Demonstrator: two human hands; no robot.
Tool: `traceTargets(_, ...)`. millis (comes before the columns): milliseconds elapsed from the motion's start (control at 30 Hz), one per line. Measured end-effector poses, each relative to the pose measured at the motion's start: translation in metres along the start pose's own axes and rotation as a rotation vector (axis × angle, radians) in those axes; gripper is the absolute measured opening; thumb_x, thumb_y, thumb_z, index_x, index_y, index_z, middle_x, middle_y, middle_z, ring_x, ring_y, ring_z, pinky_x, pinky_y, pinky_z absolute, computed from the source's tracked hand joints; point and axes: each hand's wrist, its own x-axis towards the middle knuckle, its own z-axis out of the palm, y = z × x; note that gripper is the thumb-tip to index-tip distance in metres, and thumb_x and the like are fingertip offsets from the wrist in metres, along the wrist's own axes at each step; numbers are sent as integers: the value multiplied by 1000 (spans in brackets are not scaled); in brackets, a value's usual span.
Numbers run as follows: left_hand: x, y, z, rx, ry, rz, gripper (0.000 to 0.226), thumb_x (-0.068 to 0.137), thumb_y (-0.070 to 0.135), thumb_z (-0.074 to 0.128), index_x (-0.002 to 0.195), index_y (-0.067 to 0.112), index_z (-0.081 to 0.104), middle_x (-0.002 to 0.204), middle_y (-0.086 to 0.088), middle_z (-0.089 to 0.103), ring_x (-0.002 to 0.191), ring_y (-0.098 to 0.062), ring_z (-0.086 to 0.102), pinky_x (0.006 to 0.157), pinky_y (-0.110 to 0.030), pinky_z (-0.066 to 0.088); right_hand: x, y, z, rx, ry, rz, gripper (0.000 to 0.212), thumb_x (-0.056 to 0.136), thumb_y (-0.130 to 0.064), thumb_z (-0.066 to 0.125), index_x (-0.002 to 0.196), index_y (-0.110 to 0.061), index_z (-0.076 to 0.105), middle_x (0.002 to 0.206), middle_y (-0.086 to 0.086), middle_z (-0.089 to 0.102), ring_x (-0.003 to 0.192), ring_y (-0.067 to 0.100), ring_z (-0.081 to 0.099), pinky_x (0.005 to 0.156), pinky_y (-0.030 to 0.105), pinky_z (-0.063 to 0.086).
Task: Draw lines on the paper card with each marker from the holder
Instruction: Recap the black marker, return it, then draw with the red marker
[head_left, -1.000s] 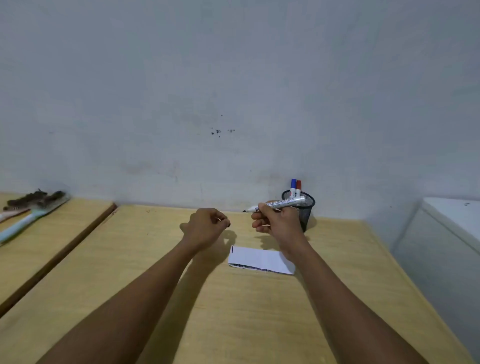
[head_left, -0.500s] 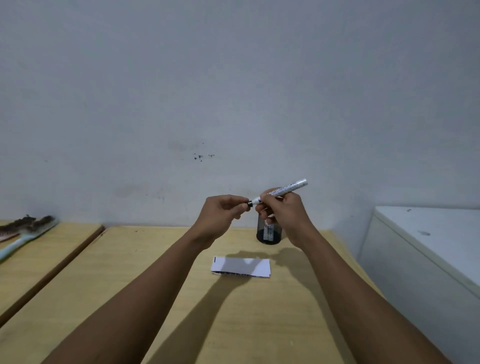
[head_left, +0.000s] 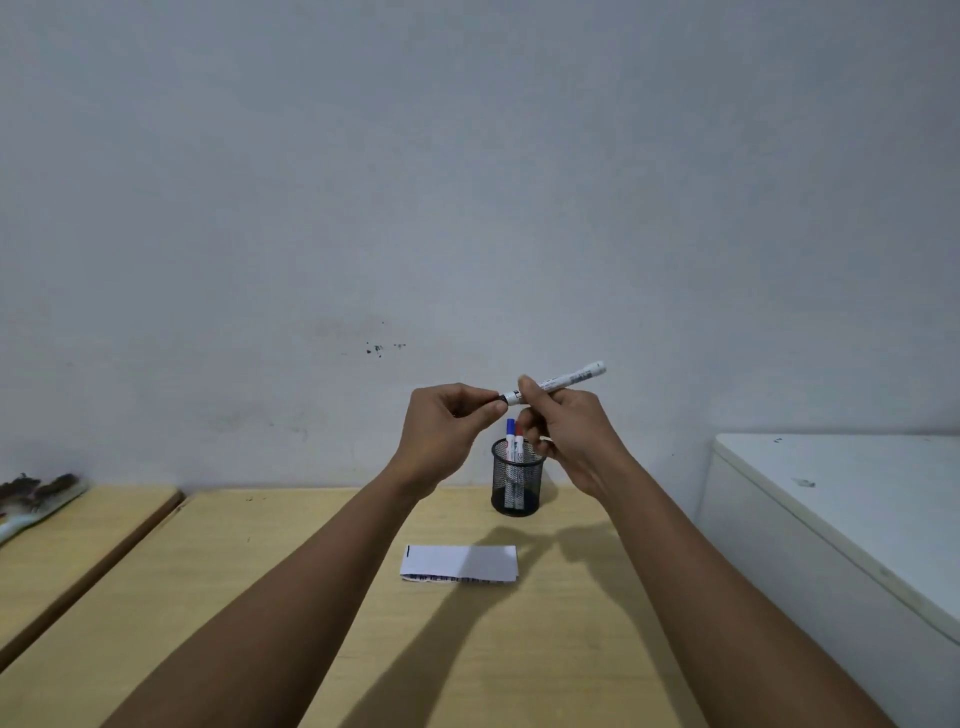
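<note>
1. Paper card (head_left: 460, 561) lies flat on the wooden table (head_left: 311, 597), nearest the camera.
2. Both hands are raised above it: right hand (head_left: 566, 434) grips the white marker (head_left: 569, 378), left hand (head_left: 447, 431) pinches its black cap end.
3. Mesh holder (head_left: 517, 480) behind, with blue and red markers (head_left: 514, 441) inside.

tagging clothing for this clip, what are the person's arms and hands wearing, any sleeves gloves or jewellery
Both forearms are bare right to the bottom edge of the picture: no sleeves, gloves, watch or bracelet show. The left hand looks bare of rings. The right hand has a small pale mark on one of its lower fingers, possibly a ring, too small to tell.
</note>
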Motion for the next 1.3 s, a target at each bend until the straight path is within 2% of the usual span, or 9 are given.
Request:
traceTargets(133, 21, 4, -1, 255, 78, 141, 12, 82, 19, 79, 93, 17, 78, 80, 7, 75, 64, 4, 60, 62, -9, 46, 14, 10, -11, -484, 280, -283, 31, 85, -43, 76, 90, -13, 68, 69, -1, 61, 56, 10, 51, 57, 27, 44)
traceTargets(233, 34, 14, 5, 390, -16, 256, 14, 83, 19, 78, 96, 20, 77, 79, 12, 72, 60, 2, 57, 62, -8, 44, 24, 17, -14, -671, 133, -460, 28, 85, -24, 78, 110, -25, 65, 94, -3, 58, 70, 2, 53, 68, 30, 52)
traceTargets(333, 47, 21, 16, 427, -79, 276, 21, 83, 22, 77, 104, 21, 75, 84, 10, 74, 64, -4, 58, 66, -16, 47, 40, 20, -15, -707, 115, -499, 17, 89, -22, 75, 105, -20, 68, 101, 1, 63, 76, 4, 59, 71, 32, 55)
traceTargets(500, 73, -5, 27, 625, -70, 248, 37, 89, 40, 66, 124, 26, 64, 94, 12, 72, 84, -12, 65, 78, -31, 53, 77, 32, -25, -556, 183, -374, 21, 94, -16, 69, 114, -12, 65, 95, 5, 71, 68, 2, 63, 64, 12, 52)
traceTargets(633, 90, -56, 34, 931, -241, 89, 33, 92, 37, 60, 124, 27, 63, 101, 7, 73, 100, -17, 66, 86, -39, 55, 98, 55, -29, -563, 154, -316, 53, 97, -8, 62, 142, -25, 38, 86, 0, 65, 75, 7, 65, 61, 16, 47)
traceTargets(833, 113, -107, 54, 1056, -414, 5, 44, 94, 32, 57, 138, 27, 51, 121, -4, 68, 104, -24, 65, 85, -41, 56, 127, 98, -32, -744, 82, -222, 45, 97, -14, 59, 131, -36, 38, 80, 7, 67, 71, 27, 66, 63, 43, 54)
traceTargets(1067, 125, -139, 72, 1067, -426, -17, 45, 94, 36, 56, 138, 27, 49, 122, -8, 66, 102, -29, 65, 82, -41, 55, 142, 134, -40, -916, 17, -141, 49, 96, -24, 62, 139, -33, 40, 87, 2, 66, 73, 19, 60, 54, 29, 38)
traceTargets(1200, 128, -144, 78, 1028, -414, -16, 32, 92, 35, 60, 122, 23, 60, 110, -5, 69, 93, -27, 65, 81, -43, 57, 144, 143, -43, -924, 16, -145, 47, 98, -25, 59, 141, -32, 42, 104, 4, 67, 88, 21, 63, 61, 30, 44)
traceTargets(1300, 126, -147, 78, 965, -373, -17, 27, 92, 29, 59, 118, 21, 64, 107, -5, 70, 92, -28, 66, 79, -42, 57, 146, 144, -42, -933, 32, -165, 36, 102, -22, 48, 137, -26, 53, 121, 5, 62, 111, 24, 58, 85, 42, 53)
